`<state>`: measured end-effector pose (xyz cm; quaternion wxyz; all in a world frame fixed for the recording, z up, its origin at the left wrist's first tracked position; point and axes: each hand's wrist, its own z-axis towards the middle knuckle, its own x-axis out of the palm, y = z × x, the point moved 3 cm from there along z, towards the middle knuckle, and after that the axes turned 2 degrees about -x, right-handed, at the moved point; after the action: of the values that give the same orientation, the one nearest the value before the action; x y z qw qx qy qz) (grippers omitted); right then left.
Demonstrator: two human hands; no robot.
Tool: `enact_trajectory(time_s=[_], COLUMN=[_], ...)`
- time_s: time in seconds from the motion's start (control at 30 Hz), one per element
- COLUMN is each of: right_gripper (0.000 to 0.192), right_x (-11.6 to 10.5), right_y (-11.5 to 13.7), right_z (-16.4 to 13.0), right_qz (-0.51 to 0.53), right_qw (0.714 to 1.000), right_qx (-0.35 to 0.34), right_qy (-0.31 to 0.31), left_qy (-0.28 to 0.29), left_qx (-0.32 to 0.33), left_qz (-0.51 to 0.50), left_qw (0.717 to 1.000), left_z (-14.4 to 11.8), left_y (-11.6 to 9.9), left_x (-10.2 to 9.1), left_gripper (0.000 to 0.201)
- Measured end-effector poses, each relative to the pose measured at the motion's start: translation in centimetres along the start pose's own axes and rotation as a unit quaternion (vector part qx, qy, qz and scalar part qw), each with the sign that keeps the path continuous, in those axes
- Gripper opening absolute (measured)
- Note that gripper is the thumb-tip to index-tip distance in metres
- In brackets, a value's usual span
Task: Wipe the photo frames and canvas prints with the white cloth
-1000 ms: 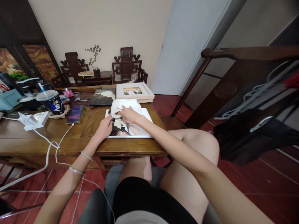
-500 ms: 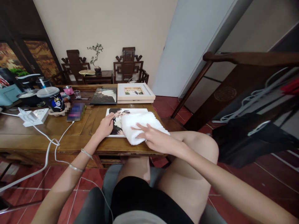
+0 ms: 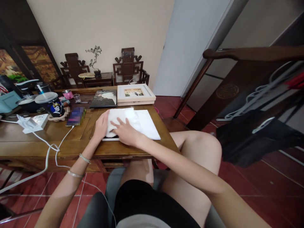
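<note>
Centre of frame: right hand (image 3: 125, 133) lay flat, fingers spread, pressing a white folded towel (image 3: 121, 120) onto a white rectangular board (image 3: 147, 125) on the brown wooden counter (image 3: 47, 139). Left hand (image 3: 101, 125), open, rested against the towel's left edge. Behind the board: a white-framed photograph (image 3: 135, 93).

- Flat white rectangular panel (image 3: 147, 125): left part covered by folded white cloth (image 3: 120, 118) and both hands.
- Phone screen (image 3: 75, 116): blurred, unreadable.
- Brown wooden table (image 3: 42, 139): cut off at left edge.
</note>
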<state>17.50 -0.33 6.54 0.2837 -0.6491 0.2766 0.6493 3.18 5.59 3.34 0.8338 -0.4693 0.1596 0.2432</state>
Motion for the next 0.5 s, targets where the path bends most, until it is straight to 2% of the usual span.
enact_trajectory(time_s=[0.1, 0.2, 0.3, 0.37, 0.5], right_gripper=[0.059, 0.06, 0.059, 0.061, 0.064], right_x=[0.2, 0.2, 0.1, 0.0, 0.4], right_y=[1.2, 1.2, 0.0, -1.3, -5.3], right_z=[-2.5, -6.0, -8.8, -9.5, -7.6], right_qz=[0.008, 0.034, 0.055, 0.066, 0.065], right_qw=[0.997, 0.993, 0.996, 0.997, 0.996], right_qx=[-0.081, -0.113, -0.072, -0.035, 0.053], right_qy=[0.001, -0.007, -0.003, 0.003, -0.009], left_qy=[-0.009, 0.015, 0.07, 0.111, 0.141], left_qx=[-0.018, 0.005, 0.051, 0.072, 0.075], left_qz=[-0.01, 0.019, 0.065, 0.089, 0.113], left_qw=[1.0, 1.0, 0.994, 0.987, 0.981], left_z=[0.0, -0.2, -0.5, -0.7, -0.9], left_y=[-0.2, -0.5, -0.8, -0.9, -0.9], left_x=[-0.3, 0.1, 0.9, 1.3, 1.4], left_gripper=[0.051, 0.048, 0.041, 0.037, 0.037])
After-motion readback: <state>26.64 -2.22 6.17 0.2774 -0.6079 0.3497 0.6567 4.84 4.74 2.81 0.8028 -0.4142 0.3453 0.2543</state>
